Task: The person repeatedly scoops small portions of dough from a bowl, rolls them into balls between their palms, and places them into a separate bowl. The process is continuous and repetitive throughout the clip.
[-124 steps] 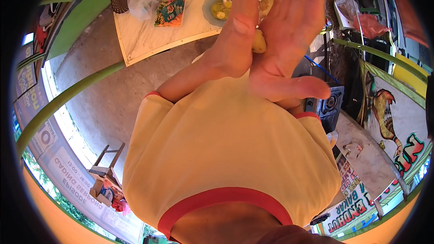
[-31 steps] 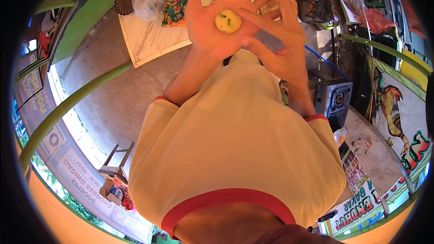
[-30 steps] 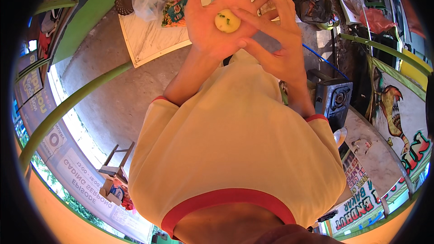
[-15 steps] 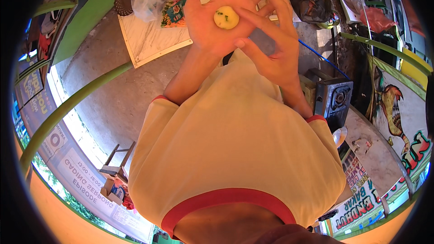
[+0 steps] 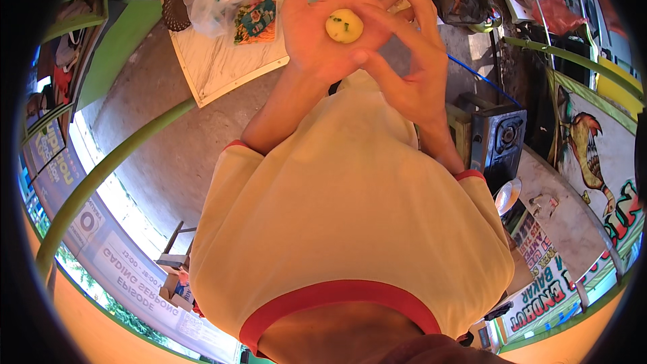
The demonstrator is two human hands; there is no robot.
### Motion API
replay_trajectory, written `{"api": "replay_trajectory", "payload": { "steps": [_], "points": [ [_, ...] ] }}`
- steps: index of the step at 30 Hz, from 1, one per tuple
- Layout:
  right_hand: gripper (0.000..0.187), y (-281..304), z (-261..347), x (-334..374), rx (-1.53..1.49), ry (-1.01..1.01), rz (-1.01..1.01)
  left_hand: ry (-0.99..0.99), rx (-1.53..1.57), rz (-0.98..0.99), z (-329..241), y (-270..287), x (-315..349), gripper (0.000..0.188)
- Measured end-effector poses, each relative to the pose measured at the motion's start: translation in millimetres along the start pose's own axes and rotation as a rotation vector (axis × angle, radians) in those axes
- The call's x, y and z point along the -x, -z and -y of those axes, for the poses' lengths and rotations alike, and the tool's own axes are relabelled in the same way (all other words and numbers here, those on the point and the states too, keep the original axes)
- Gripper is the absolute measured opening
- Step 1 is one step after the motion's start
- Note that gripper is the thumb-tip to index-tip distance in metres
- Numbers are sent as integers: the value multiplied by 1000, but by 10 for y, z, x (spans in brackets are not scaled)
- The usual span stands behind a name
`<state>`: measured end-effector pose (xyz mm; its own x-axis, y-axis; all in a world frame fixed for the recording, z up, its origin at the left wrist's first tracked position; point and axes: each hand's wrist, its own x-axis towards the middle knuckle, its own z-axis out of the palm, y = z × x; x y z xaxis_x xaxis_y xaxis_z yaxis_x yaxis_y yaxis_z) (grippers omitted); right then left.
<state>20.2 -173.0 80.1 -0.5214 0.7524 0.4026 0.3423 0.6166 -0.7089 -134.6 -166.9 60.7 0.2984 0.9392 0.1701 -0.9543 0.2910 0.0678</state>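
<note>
A small round pale-yellow dough patty (image 5: 344, 26) with green flecks lies on the palm of my left hand (image 5: 311, 40). That hand faces up, its fingers stretched out and spread, above the near part of the table. My right hand (image 5: 419, 74) comes in from the right, fingers apart and slightly bent. Its thumb reaches to the left palm, below the patty. One of its fingertips is close to the patty's right edge; whether it touches, I cannot tell. Parts of the left fingers are hidden behind the right ones.
On the marble-patterned table (image 5: 195, 61) are a clear plastic bag (image 5: 209, 0), a packet of shredded vegetables (image 5: 256, 20) and a brown woven round thing (image 5: 176, 8). A black plastic bag (image 5: 458, 0) sits to the right. A gas stove (image 5: 502, 135) stands beside my right arm.
The patty and my left hand have shifted slightly right, and the green flecks sit differently on the patty. The table and packet appear a little further left in view.
</note>
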Motion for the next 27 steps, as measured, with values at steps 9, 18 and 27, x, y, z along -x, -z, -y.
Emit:
{"api": "replay_trajectory", "payload": {
  "steps": [9, 18, 27],
  "points": [
    [52, -104, -166, 99, -29, -39, -48, 56, -1, -141, -2, 23, -41, 90],
    [46, -359, -325, 216, -92, -250, -58, 229, -15, -262, -40, 505, -5, 89],
    [47, -550, -490, 254, -48, -321, -122, 238, -36, -362, -54, 758, -71, 91]
  ]
}}
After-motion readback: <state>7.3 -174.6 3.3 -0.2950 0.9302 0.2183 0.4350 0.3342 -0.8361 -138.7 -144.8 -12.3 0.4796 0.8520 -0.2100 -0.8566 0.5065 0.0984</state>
